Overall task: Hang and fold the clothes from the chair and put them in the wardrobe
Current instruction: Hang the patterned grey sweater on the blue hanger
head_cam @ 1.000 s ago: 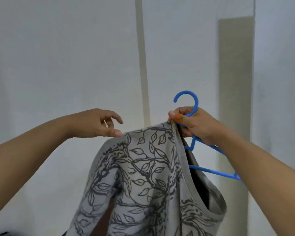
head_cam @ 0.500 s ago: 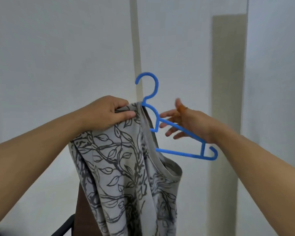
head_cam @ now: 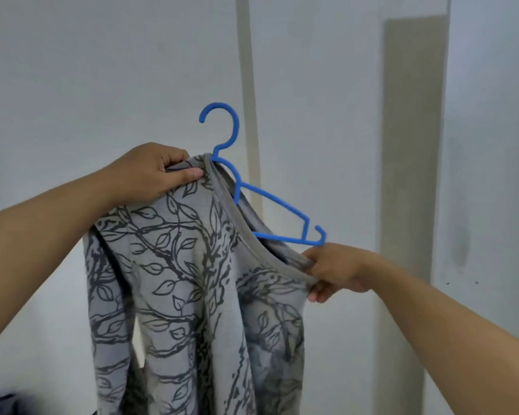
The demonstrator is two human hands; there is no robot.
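Observation:
A grey top with a dark leaf-and-vine print (head_cam: 192,280) hangs in front of me, held up by both hands. A blue plastic hanger (head_cam: 270,202) sits partly inside its neckline: the left arm is under the fabric, the hook stands up above, and the right arm sticks out bare. My left hand (head_cam: 156,172) grips the left shoulder of the top together with the hanger beneath it. My right hand (head_cam: 333,271) pinches the neckline's right edge, just below the hanger's free right tip.
White walls fill the background, with a beige vertical strip (head_cam: 249,85) in the middle and a taller grey-beige panel (head_cam: 411,145) at right. A bit of dark blue fabric (head_cam: 0,405) shows at the bottom left corner.
My left hand took over the shoulder and hanger from my right hand. My right hand let go of the hanger, moved down and took hold of the neckline's right edge.

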